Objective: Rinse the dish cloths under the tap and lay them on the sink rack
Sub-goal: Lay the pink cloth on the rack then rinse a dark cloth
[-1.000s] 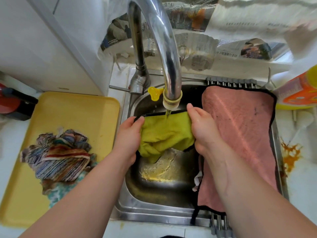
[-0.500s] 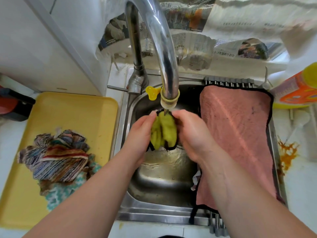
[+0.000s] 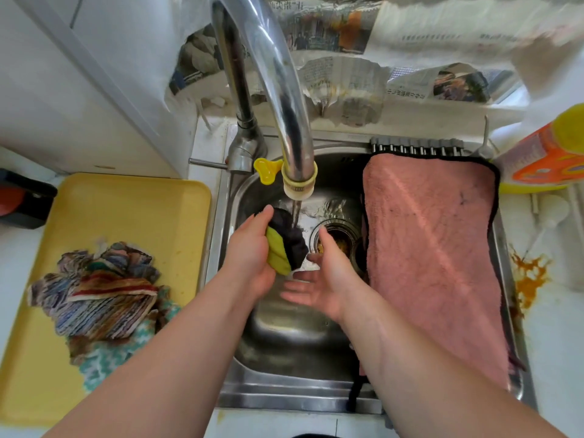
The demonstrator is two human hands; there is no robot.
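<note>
**Item 1.** Yellow-green dish cloth (image 3: 277, 248), black-edged, wadded into a tight bundle. We grip it in our left hand (image 3: 252, 257). The fingers curl round it and the thumb lies along its top. It sits over the sink basin (image 3: 294, 343), directly under the tap nozzle (image 3: 298, 184). The running water (image 3: 296, 210) strikes its dark upper fold.

**Item 2.** Our right hand (image 3: 322, 279), at 4 o'clock of the bundle and apart from it. Its fingers (image 3: 295, 293) are spread wide and hold nothing. They are blurred, and the thumb is raised.

**Item 3.** Drain (image 3: 335, 245), at 3 o'clock of the bundle, just beyond the right thumb. Yellowish scraps lie in its strainer.

**Item 4.** Pink cloth (image 3: 433, 257), black-edged, spread flat on the sink rack (image 3: 417, 148) over the right part of the sink. The rack's bars show past the cloth's far edge.

**Item 5.** Chrome tap (image 3: 278, 90), arching from 12 o'clock down to the nozzle. A yellow tab (image 3: 267, 170) stands at 9 o'clock of the nozzle.

**Item 6.** Yellow tray (image 3: 126, 216) on the surface at 9 o'clock of the sink. It carries a heap of striped and patterned cloths (image 3: 98, 298) in its nearer half.

**Item 7.** Newspaper sheets (image 3: 331, 74) along the wall at 12 o'clock.

**Item 8.** Orange-and-yellow bottle (image 3: 550, 153) at 2 o'clock.

**Item 9.** Orange stain (image 3: 527, 276) on the white surface at 3 o'clock, past the sink rim.
</note>
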